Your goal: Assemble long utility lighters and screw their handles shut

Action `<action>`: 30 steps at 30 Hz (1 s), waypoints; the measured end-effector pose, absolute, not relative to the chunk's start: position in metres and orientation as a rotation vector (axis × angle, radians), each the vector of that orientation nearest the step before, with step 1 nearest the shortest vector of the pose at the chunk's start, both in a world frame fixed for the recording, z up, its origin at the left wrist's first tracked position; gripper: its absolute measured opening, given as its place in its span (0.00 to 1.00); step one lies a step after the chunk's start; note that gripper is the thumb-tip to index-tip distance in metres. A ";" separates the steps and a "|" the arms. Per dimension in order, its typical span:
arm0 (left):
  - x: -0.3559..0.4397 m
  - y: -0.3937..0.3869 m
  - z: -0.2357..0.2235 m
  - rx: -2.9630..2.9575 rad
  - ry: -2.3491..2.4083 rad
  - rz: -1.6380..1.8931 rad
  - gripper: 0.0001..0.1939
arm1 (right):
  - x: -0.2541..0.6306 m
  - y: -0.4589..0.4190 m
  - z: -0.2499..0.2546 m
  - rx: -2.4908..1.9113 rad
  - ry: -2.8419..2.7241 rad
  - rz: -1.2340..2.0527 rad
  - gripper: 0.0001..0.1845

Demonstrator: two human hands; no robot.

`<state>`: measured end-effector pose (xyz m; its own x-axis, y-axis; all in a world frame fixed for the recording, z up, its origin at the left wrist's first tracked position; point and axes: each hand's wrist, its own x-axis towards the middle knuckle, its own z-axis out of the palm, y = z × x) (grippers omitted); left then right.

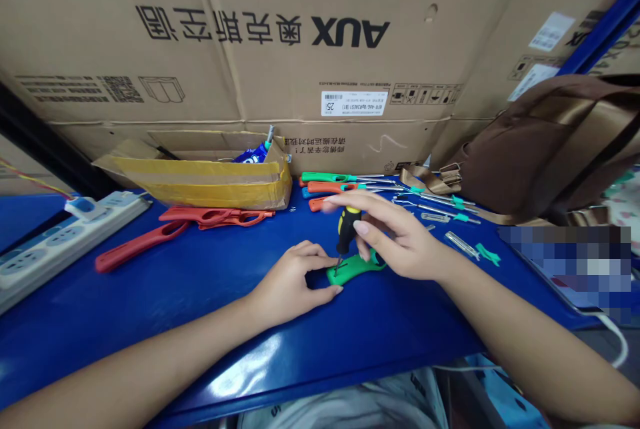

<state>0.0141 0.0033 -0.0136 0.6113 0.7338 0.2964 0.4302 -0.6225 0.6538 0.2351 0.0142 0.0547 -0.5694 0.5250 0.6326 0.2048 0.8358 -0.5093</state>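
Note:
My right hand [393, 239] grips a short black-and-yellow screwdriver [347, 229], held upright with its shaft pointing down. The tip meets a green lighter handle [353, 270] lying on the blue table, near a dark slot in it. With thumb and fingers on either side of the handle's left end, my left hand [300, 276] pinches it against the table. The far end of the handle is partly hidden under my right hand. Beyond that hand lie several long-necked lighters [333, 187] with green, orange and blue handles and metal tubes.
Red lighter shells [143, 247] lie at the left by a taped cardboard box [210, 182] and a white power strip [65, 236]. At the right are metal tubes [461, 244], green clips [487, 254], a brown bag [545, 149] and a device with a cable. Large cartons stand behind.

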 end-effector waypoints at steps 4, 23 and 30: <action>0.014 0.003 -0.014 2.315 0.924 0.750 0.16 | 0.234 0.013 0.054 -0.531 -2.061 0.418 0.13; 0.015 0.004 -0.013 2.326 0.924 0.747 0.14 | 0.234 0.009 0.050 -0.557 -2.064 0.812 0.17; 0.013 -0.002 -0.005 2.378 0.977 0.625 0.12 | 0.224 0.006 0.040 -0.524 -1.965 0.757 0.13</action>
<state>0.0126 -0.0022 -0.0045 0.6389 0.7360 0.2238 0.5113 -0.6236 0.5913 0.2243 0.0055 0.0401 -0.4731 0.6297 0.6161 0.0540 0.7187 -0.6932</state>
